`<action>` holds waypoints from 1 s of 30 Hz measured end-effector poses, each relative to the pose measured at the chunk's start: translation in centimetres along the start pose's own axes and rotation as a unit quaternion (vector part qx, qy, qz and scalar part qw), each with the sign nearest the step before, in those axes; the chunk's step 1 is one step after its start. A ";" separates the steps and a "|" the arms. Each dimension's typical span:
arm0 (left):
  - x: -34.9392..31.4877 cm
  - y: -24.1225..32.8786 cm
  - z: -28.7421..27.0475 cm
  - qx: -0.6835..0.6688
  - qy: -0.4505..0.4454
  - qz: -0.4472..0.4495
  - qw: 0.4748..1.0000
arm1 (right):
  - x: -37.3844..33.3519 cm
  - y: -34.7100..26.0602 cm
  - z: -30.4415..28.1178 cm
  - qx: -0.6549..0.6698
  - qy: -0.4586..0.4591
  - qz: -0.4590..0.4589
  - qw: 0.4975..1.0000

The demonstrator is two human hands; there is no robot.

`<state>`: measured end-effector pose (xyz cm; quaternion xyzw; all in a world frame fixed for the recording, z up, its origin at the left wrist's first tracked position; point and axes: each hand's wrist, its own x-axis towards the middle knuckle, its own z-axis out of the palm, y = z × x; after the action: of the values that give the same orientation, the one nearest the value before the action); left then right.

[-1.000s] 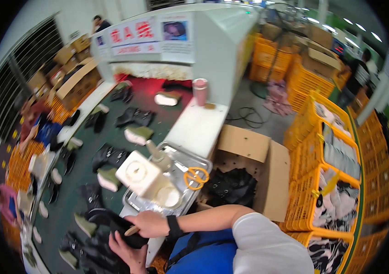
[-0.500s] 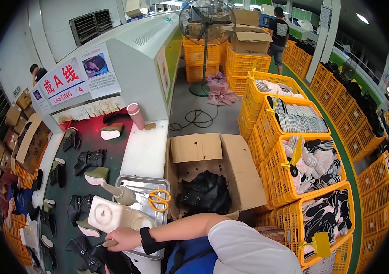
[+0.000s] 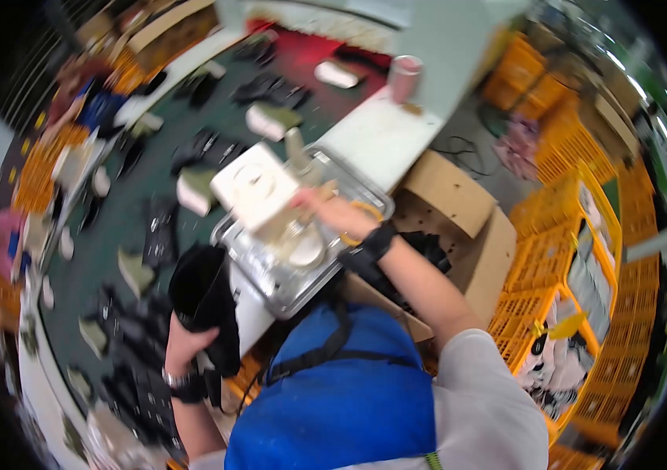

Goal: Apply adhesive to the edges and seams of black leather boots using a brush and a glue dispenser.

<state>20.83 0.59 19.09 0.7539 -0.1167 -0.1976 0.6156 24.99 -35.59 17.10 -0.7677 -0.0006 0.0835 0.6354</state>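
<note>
My left hand [image 3: 187, 343] is closed round a black boot [image 3: 204, 301], its dark opening facing up, beside the conveyor. My right hand [image 3: 326, 211], blurred, is at the edge of a white square container [image 3: 251, 184] with a round opening. Its fingers look closed on a tan stick-like handle [image 3: 328, 189], whose other end I cannot make out. The container rests on a clear plastic tray [image 3: 275, 301], together with a grey-beige bottle [image 3: 297, 149]. Orange-handled scissors [image 3: 370, 210] lie at the tray's right side, partly behind my wrist.
Black boots and olive-and-white shoe pieces [image 3: 196, 192] line the green conveyor [image 3: 271, 70]. A pink tumbler [image 3: 405, 78] stands on the white ledge. To the right are an open cardboard box [image 3: 459, 192] with black boots and stacked orange crates [image 3: 541, 251]. People sit across the conveyor.
My view has turned down and left. My right hand has moved from below the white container to its right edge. My left hand and the boot have come into clear view.
</note>
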 end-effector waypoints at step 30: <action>-5.4 -2.3 -0.6 -0.241 -0.064 -0.034 0.968 | -1.3 5.4 2.0 -0.245 0.041 -0.095 0.964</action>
<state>16.07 3.91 17.79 0.5727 -0.0791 -0.2884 0.7633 22.93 -34.86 11.67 -0.8989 -0.0683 -0.0116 0.4327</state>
